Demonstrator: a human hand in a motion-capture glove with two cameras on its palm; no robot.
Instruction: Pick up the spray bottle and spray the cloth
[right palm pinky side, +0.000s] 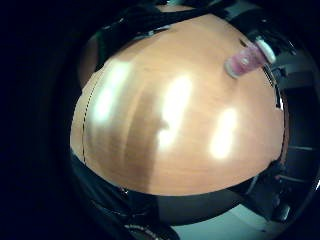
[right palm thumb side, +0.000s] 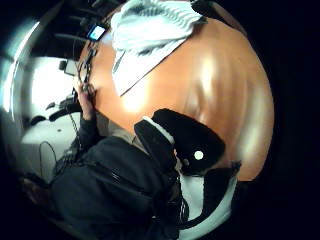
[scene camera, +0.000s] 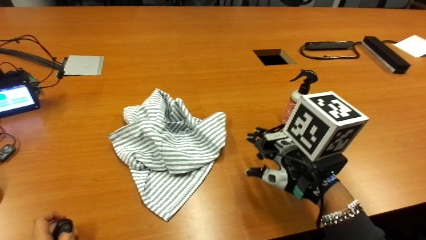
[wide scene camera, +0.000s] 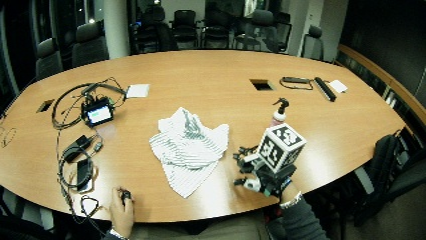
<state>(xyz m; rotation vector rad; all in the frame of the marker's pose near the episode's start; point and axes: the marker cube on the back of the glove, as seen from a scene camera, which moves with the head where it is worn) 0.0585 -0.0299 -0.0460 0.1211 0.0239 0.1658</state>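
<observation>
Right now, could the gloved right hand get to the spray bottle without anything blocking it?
Probably yes: the right hand hovers just short of the spray bottle, with only bare table between them; the cloth lies off to one side.

Bright overhead light, glare on a polished table

Ceiling lamps leave white streaks across the table (right palm pinky side: 150, 165) in the little finger side palm view, where the spray bottle (right palm pinky side: 248, 59) is smeared by blur. Both palm views bulge and fall to black at their rims. The wide outside view curves, its room dim behind; the cloth (scene camera: 170, 147) casts soft shadow
</observation>
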